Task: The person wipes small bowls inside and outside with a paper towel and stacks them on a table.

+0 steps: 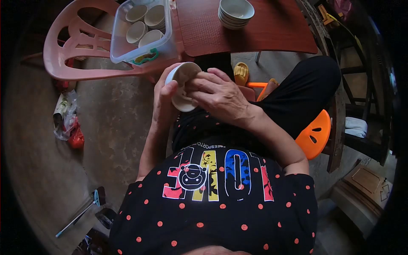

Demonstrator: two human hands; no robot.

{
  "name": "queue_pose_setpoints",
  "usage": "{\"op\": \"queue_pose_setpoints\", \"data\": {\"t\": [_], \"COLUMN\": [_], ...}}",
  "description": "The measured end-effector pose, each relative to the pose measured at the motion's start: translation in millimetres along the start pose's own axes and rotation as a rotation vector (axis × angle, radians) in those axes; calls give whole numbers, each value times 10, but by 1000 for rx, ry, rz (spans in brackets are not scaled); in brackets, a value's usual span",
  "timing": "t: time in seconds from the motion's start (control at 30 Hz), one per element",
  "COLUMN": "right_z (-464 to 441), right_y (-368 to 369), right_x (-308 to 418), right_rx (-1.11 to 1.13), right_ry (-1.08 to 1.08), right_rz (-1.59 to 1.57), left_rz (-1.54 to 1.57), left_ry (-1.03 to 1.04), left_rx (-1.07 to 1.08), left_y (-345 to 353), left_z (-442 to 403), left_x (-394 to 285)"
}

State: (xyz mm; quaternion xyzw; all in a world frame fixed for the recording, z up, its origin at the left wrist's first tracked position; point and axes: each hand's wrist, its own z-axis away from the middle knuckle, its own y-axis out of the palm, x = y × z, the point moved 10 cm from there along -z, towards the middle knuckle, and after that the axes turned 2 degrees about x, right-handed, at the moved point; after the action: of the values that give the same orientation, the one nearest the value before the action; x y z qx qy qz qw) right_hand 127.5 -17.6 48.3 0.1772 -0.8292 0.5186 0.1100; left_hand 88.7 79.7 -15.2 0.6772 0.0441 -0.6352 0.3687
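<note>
My left hand (163, 94) is closed around the outside of a white bowl (184, 104), thumb near its rim. The bowl is tipped on its side in front of my lap, its opening facing right. My right hand (223, 95) reaches into it with bent fingers pressed together against the inside. Something pale and greyish lies under these fingertips, too covered to name. Beyond the hands, a stack of several similar bowls (235, 14) stands on a reddish-brown table (250, 40). More stacked bowls (154, 17) sit inside a clear plastic box (165, 44) with a green latch.
The box rests on a pink plastic chair (55, 55) at the upper left. An orange stool (316, 136) is on the right, near a dark wooden frame (338, 123). Plastic bags (74, 127) lie on the floor to the left. A yellow slipper (241, 73) shows beneath the table.
</note>
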Motion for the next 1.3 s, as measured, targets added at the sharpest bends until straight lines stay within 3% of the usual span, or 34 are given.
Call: {"op": "queue_pose_setpoints", "data": {"t": [0.13,0.27,0.33,0.43,0.57,0.63,0.73,0.8,0.87,0.93,1.0,1.13,1.2,1.3], "right_z": [6,23,54,67,83,103,127,65,38,54,61,32,34,24], "right_y": [26,121,146,94,-83,8,136,122,165,175,99,52,-130,-120], "right_x": [-8,-58,-106,-84,8,-61,-45,6,-53,-53,7,-100,15,16], "right_rx": [-69,-8,54,69,-162,-94,40,23,-25,-66,-1,-55,-243,-192], "right_ry": [45,278,298,66,-57,82,264,277,460,399,153,-17,-171,-196], "right_rz": [9,-610,-609,74,266,66,-474,-656,-1141,-1102,-594,159,245,200], "left_rz": [-65,-94,-134,-164,-119,-127,-223,-304,-434,-395,-326,-250,95,177], "left_ry": [-8,58,52,18,-25,2,108,194,321,326,263,70,-208,-286], "left_rx": [22,100,95,78,73,47,-2,-33,-107,-93,-34,67,166,209], "left_y": [44,75,97,133,176,110,30,39,54,63,98,119,182,173], "left_z": [-26,26,18,-9,-16,-30,-15,13,77,115,103,-16,-12,11], "left_x": [21,-26,-31,-7,-21,-46,-106,-175,-329,-322,-274,-2,306,340]}}
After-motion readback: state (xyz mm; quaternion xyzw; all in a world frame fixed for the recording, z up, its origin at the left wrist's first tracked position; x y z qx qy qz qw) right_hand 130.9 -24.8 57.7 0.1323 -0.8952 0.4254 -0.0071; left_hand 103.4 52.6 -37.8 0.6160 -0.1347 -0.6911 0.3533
